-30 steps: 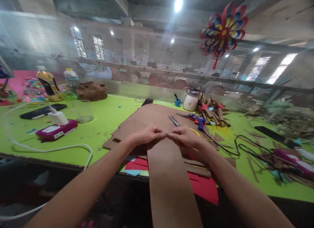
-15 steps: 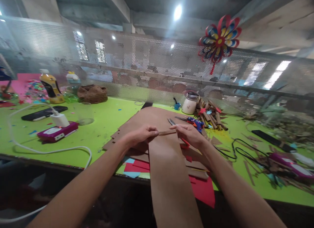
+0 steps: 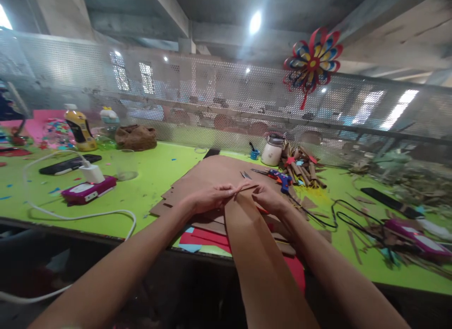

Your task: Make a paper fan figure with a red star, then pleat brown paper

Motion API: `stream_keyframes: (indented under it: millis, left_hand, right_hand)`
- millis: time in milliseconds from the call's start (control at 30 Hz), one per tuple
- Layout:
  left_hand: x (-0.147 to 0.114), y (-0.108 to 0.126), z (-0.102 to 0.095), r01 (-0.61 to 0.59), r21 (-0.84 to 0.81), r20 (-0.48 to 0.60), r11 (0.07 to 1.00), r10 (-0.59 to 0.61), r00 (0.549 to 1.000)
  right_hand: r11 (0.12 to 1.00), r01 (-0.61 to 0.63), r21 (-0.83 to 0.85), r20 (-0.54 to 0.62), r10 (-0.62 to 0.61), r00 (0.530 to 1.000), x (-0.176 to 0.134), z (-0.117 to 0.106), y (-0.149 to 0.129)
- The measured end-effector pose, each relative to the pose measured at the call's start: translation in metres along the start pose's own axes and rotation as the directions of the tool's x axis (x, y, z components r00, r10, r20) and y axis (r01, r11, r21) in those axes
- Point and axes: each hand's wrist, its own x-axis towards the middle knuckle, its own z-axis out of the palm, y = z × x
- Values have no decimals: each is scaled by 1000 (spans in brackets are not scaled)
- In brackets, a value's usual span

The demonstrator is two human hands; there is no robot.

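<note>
A long strip of brown kraft paper (image 3: 263, 253) runs from my hands down past the table's front edge. Its far end has a narrow folded or rolled edge. My left hand (image 3: 217, 197) pinches the left corner of that edge, thumb on top. The right corner is gripped by my right hand (image 3: 270, 199), its fingers curled over the paper. Beneath both hands lie stacked brown paper sheets (image 3: 208, 176). Just beyond my fingers, scissors (image 3: 245, 175) show only their blades. A blue glue gun (image 3: 280, 178) rests behind my right hand, its black cord trailing right.
A purple power strip (image 3: 88, 190) with a white plug and a clear cup (image 3: 126, 166) stand at left. Behind are a white jar (image 3: 273, 150) and rolled paper pieces (image 3: 302, 166). Red paper (image 3: 212, 239) lies at the front edge. Paper scraps (image 3: 356, 246) litter the right.
My hands have come closer together and the left one has shifted right. The strip has swung rightward and now bends lengthwise. The view has tilted slightly.
</note>
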Motion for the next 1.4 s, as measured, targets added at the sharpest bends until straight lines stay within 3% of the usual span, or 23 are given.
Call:
stream_keyframes:
  millis: [100, 167, 267, 467, 567, 700, 900, 1200, 1400]
  left_hand:
    - [3, -1, -8, 18, -29, 17, 999, -18, 1000]
    - [4, -1, -14, 19, -14, 3, 1000, -19, 1000]
    - [4, -3, -22, -6, 2, -27, 1000, 6, 1000]
    - [3, -9, -33, -13, -34, -122, 999, 9, 992]
    - [5, -10, -35, -9, -9, -151, 1000, 7, 988]
    - [9, -9, -35, -54, 54, -230, 997, 65, 971]
    - [0, 0, -28, -71, 231, -272, 970, 135, 953]
    - [7, 4, -29, 2, 607, -247, 795, 186, 951]
    - [8, -3, -46, 58, 698, -303, 714, 222, 927]
  right_hand:
    - [992, 88, -94, -83, -96, 992, 1, -7, -2]
    - [993, 73, -98, -95, -83, 992, 0, -10, -6]
    - [995, 25, -99, -58, -31, 998, 1, -15, -18]
    - [963, -129, -237, 143, 166, 976, 19, -29, -53]
    - [921, -228, -316, 90, 268, 959, 33, -33, -58]
    - [872, -306, -383, 15, 337, 941, 47, -25, -45]
    - [822, -276, -499, 64, 352, 934, 51, -5, -5]
    - [743, -164, -649, 16, 229, 973, 45, -5, 25]
    - [639, -144, -756, -80, 128, 989, 29, -1, 26]
